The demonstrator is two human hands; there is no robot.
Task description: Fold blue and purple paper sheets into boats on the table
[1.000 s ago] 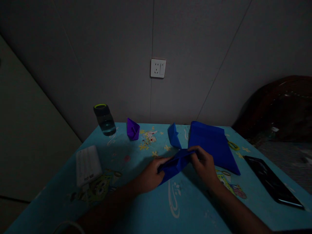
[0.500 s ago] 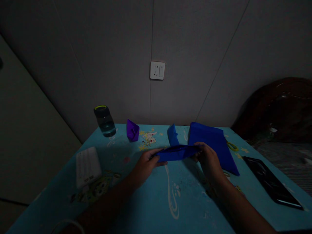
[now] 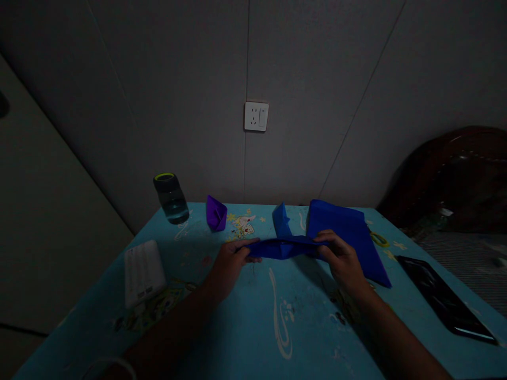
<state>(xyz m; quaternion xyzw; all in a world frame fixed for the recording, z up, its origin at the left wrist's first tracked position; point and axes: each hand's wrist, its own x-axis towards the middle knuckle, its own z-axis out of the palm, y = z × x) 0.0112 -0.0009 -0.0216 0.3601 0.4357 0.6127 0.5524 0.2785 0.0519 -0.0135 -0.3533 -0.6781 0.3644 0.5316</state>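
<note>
A folded dark blue paper boat (image 3: 283,248) is stretched lengthwise between my two hands, a little above the tabletop. My left hand (image 3: 233,258) pinches its left tip between thumb and fingers. At the opposite tip, my right hand (image 3: 338,256) grips the paper the same way. Just behind the held boat stands a lighter blue paper boat (image 3: 281,220). A purple paper boat (image 3: 216,214) rests farther left. Close behind my right hand lies a stack of blue paper sheets (image 3: 340,227).
A patterned light blue cloth (image 3: 245,327) covers the table. On the left are a water bottle (image 3: 171,199) and a white power bank (image 3: 144,273). Yellow-handled scissors (image 3: 379,239) lie beside the paper stack, and a black phone or tablet (image 3: 446,298) lies near the right edge.
The held paper has flattened and been drawn out wider, with a peak now showing in its middle. My left hand has shifted slightly left, and my right fingers have moved over the tip.
</note>
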